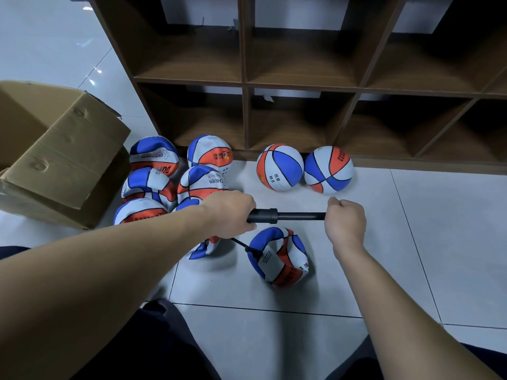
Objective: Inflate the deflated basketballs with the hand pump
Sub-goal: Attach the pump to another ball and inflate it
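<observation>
Kneeling on the tiled floor (411,242), a person is holding a black hand pump (277,215) level above a deflated basketball (278,256), which is lying crumpled just nearer than the pump and between the two forearms. The left hand (229,213) is gripping the pump's thick barrel with curled fingers, while the right hand (345,219) is closing in a fist around the handle end of the thinner rod, which is standing drawn out of the barrel. A thin black hose (240,244) is running from under the left hand down to the deflated basketball, meeting it at its left edge. Left of the pump and beyond it, a heap of flat basketballs (175,179) is lying beside an open cardboard box (63,160). Beyond the pump to the right, two round, inflated basketballs (304,168) are sitting touching each other against the foot of a brown wooden shelf unit (247,83).
</observation>
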